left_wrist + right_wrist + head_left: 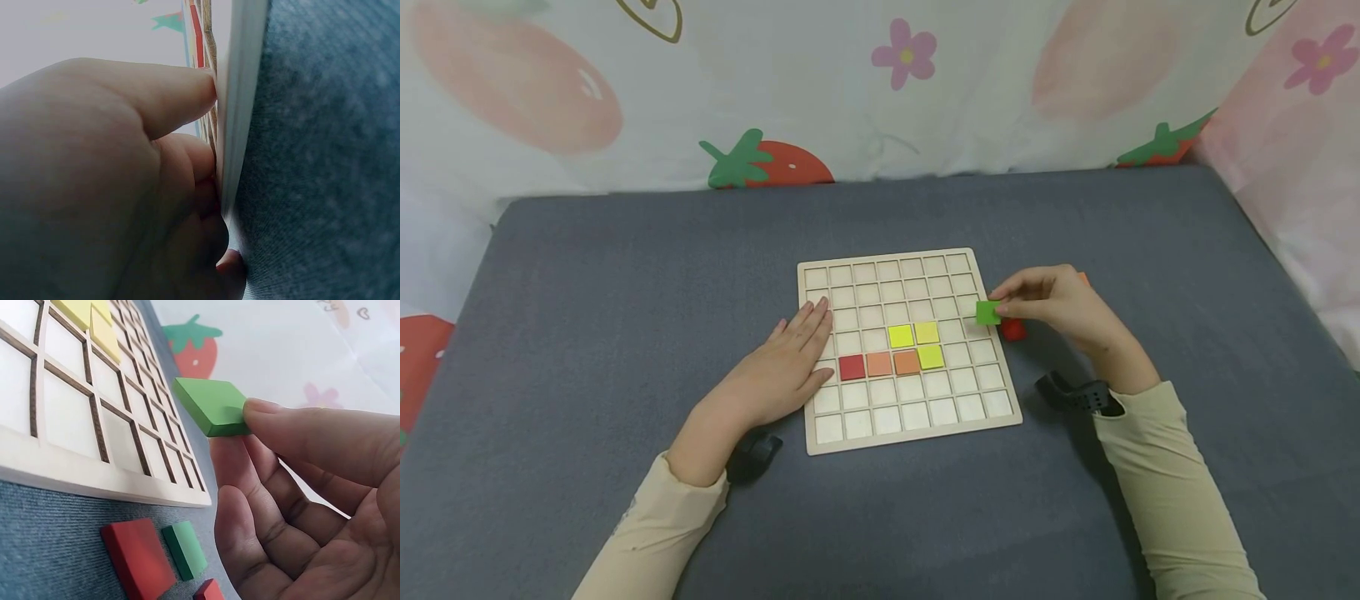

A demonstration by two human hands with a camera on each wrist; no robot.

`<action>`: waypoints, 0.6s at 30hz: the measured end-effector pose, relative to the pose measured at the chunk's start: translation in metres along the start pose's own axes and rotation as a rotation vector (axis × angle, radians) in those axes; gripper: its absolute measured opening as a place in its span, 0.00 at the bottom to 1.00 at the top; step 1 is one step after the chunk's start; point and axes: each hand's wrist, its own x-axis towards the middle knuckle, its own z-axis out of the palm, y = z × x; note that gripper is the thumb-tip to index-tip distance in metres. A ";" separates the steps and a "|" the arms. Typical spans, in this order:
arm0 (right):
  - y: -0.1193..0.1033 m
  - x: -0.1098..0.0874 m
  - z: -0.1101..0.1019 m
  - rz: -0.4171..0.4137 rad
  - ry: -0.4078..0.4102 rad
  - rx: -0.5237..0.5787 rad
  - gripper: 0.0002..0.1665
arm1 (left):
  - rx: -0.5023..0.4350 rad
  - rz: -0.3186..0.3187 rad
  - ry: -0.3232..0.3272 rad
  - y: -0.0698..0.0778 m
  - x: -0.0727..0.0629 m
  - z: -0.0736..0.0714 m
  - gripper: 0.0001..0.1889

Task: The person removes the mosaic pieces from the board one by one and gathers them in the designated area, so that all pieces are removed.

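A light green square tile (988,312) is pinched between the thumb and fingers of my right hand (1048,304), at the right edge of a wooden grid board (913,429). My left hand (782,362) lies with straight fingers on the board's left edge, thumb apart from the rest. Set in the grid's cells are a red tile (852,367), two orange tiles (892,363) and several yellow tiles (927,332). In the right wrist view the light green tile (212,406) is held above the board's rim, tilted, with its thick edge showing.
Beside the board, below my right hand, lie a loose red tile (139,559), a darker green tile (185,550) and part of another red one (210,590). An orange piece (1083,278) peeks out behind the right hand. A grey cloth (625,275) covers the table.
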 end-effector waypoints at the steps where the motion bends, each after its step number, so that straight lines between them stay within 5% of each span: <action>1: 0.000 0.000 0.000 0.001 0.000 -0.003 0.14 | 0.000 -0.001 0.000 0.000 0.000 0.000 0.36; 18: 0.004 -0.002 -0.007 0.012 0.001 -0.021 0.14 | 0.001 -0.003 0.004 -0.001 0.000 0.001 0.34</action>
